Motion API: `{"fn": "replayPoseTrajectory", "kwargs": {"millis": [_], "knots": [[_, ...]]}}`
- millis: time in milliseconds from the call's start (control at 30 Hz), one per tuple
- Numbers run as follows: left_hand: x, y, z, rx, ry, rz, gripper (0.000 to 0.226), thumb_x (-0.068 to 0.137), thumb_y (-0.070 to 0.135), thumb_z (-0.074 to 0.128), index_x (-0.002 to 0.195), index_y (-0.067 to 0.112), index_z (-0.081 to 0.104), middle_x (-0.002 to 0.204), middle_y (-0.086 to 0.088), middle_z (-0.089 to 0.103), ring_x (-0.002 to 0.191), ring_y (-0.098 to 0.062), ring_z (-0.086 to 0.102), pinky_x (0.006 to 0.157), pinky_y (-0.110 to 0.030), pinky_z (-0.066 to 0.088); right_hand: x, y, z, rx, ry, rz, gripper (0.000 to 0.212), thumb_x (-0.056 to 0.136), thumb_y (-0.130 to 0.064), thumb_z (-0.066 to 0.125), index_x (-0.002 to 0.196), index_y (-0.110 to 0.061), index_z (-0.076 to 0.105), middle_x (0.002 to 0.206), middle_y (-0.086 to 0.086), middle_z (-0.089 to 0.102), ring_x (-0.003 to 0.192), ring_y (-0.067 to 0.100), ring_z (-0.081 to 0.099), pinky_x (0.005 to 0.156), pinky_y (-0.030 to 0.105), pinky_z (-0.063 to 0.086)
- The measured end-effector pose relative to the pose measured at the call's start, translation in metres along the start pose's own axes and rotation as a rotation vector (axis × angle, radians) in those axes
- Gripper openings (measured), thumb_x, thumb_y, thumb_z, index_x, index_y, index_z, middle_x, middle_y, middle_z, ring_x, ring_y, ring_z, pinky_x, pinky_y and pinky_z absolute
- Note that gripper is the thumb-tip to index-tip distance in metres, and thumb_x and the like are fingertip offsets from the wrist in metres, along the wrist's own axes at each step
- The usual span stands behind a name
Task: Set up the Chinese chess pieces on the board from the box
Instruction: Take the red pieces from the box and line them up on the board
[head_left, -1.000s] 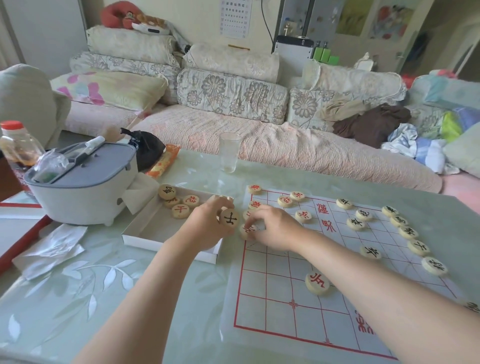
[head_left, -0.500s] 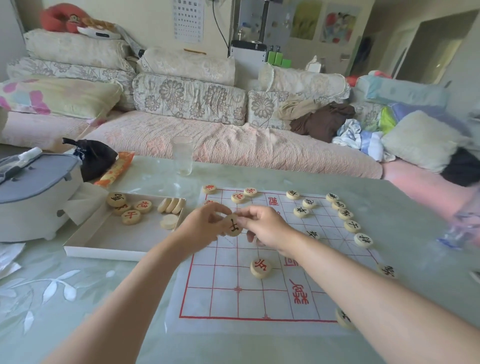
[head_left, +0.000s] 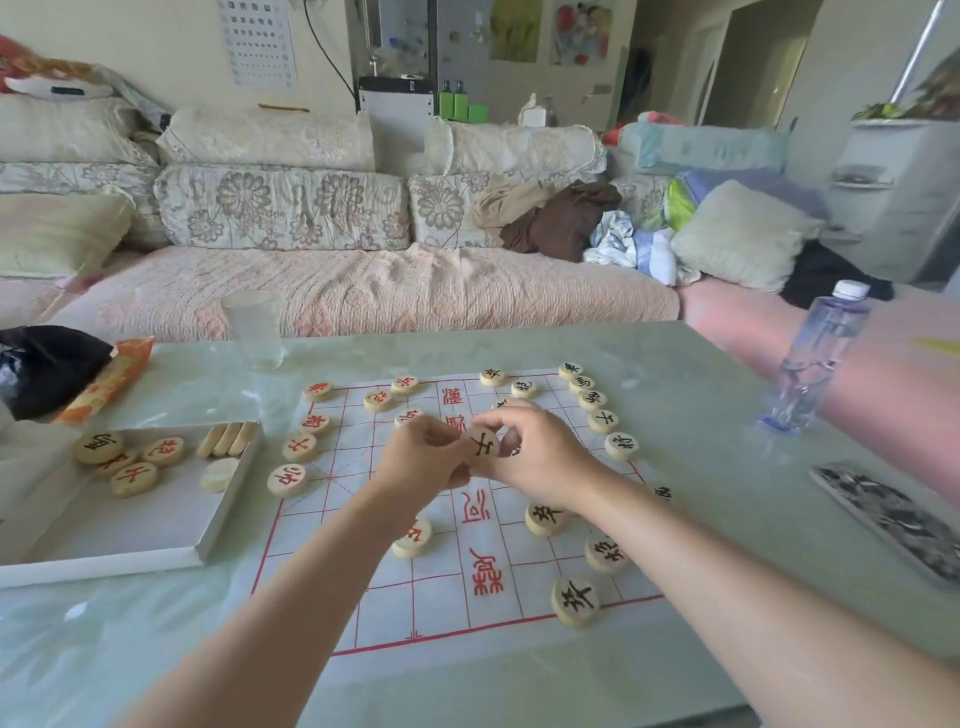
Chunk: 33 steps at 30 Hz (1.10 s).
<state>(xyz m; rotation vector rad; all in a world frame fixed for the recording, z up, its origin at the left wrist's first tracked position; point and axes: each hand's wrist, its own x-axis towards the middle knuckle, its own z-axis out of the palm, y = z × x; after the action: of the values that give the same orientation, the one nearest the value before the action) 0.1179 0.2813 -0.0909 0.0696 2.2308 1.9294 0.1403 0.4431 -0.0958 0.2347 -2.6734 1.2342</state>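
Left hand (head_left: 423, 460), right hand (head_left: 535, 457), seemingly both pinching black-marked piece (head_left: 483, 443)

Home living room: cushioned sofa (head_left: 332, 291), clothes (head_left: 561, 221)

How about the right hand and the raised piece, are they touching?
Touching. The head view shows the right hand with its fingers curled against the piece, with no gap.

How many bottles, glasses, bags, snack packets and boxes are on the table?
bottle: 1
glass: 1
black bag: 1
snack packet: 1
box: 1
Total: 5
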Motion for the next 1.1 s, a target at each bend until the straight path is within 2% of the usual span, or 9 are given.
{"fn": "replayPoseTrajectory", "kwargs": {"millis": [100,200,267,333,467,633,733,900,1100], "knots": [[0.007,0.0,0.02,0.297,-0.045,0.122,0.012,0.086,0.02,0.066,0.094,0.013,0.061,0.086,-0.002,0.07,0.078,-0.023,0.07,0.07,-0.04,0.06,-0.005,0.021,-0.02,-0.041,-0.014,0.04,0.05,0.077,-0.034,0.083,0.123,-0.031,0.064,0.109,-0.016,0.06,0.068,-0.003,0.057,0.069,0.015,0.041],[0.01,-0.002,0.038,0.588,-0.122,0.252,0.011,0.09,0.028,0.059,0.1,0.026,0.062,0.093,0.014,0.063,0.079,-0.017,0.065,0.054,-0.025,0.052,-0.01,0.045,-0.051,-0.1,0.042,0.126,0.048,0.078,-0.04,0.081,0.121,-0.034,0.059,0.111,-0.018,0.06,0.08,0.004,0.06,0.078,0.025,0.047],[0.011,-0.01,0.049,0.735,-0.191,0.345,0.016,0.091,0.029,0.058,0.106,0.031,0.062,0.1,0.016,0.059,0.087,-0.008,0.06,0.063,-0.019,0.049,-0.014,0.065,-0.072,-0.189,0.09,0.211,0.044,0.077,-0.044,0.079,0.115,-0.035,0.059,0.112,-0.016,0.062,0.093,0.006,0.059,0.085,0.028,0.046],[0.01,-0.02,0.059,0.827,-0.274,0.407,0.018,0.09,0.032,0.061,0.108,0.035,0.062,0.105,0.015,0.057,0.093,-0.003,0.056,0.075,-0.018,0.046,-0.022,0.085,-0.092,-0.258,0.141,0.297,0.035,0.075,-0.044,0.08,0.103,-0.034,0.061,0.107,-0.016,0.064,0.098,0.007,0.059,0.086,0.029,0.047],[0.01,-0.033,0.074,0.9,-0.383,0.443,0.024,0.086,0.041,0.064,0.11,0.037,0.064,0.107,0.016,0.053,0.098,-0.004,0.054,0.082,-0.021,0.047,-0.037,0.111,-0.115,-0.301,0.151,0.417,0.026,0.073,-0.043,0.081,0.088,-0.032,0.064,0.099,-0.018,0.065,0.092,0.005,0.063,0.085,0.03,0.051],[0.014,-0.035,0.077,0.945,-0.409,0.498,0.024,0.084,0.044,0.065,0.107,0.036,0.064,0.11,0.015,0.052,0.1,-0.006,0.053,0.084,-0.023,0.047,-0.046,0.124,-0.115,-0.333,0.109,0.441,0.022,0.074,-0.044,0.08,0.085,-0.033,0.065,0.099,-0.016,0.065,0.096,0.01,0.062,0.087,0.033,0.051],[0.014,-0.037,0.077,0.952,-0.421,0.481,0.021,0.084,0.044,0.066,0.104,0.036,0.065,0.109,0.014,0.052,0.099,-0.007,0.055,0.085,-0.026,0.051,-0.047,0.123,-0.112,-0.397,0.11,0.448,0.021,0.078,-0.046,0.076,0.089,-0.033,0.063,0.102,-0.017,0.063,0.096,0.011,0.06,0.078,0.029,0.047],[0.011,-0.04,0.078,0.932,-0.405,0.498,0.018,0.085,0.042,0.065,0.102,0.036,0.064,0.107,0.016,0.051,0.094,-0.005,0.057,0.082,-0.026,0.053,-0.044,0.119,-0.109,-0.554,0.065,0.464,0.018,0.083,-0.051,0.062,0.085,-0.033,0.065,0.101,-0.013,0.058,0.088,0.014,0.059,0.071,0.028,0.041],[0.012,-0.038,0.069,0.925,-0.312,0.543,0.021,0.09,0.042,0.059,0.109,0.035,0.06,0.111,0.017,0.051,0.097,-0.003,0.054,0.078,-0.018,0.045,-0.031,0.092,-0.096,-0.525,0.089,0.358,0.013,0.089,-0.039,0.054,0.088,-0.033,0.066,0.101,-0.011,0.055,0.089,0.015,0.06,0.076,0.03,0.047]]}}
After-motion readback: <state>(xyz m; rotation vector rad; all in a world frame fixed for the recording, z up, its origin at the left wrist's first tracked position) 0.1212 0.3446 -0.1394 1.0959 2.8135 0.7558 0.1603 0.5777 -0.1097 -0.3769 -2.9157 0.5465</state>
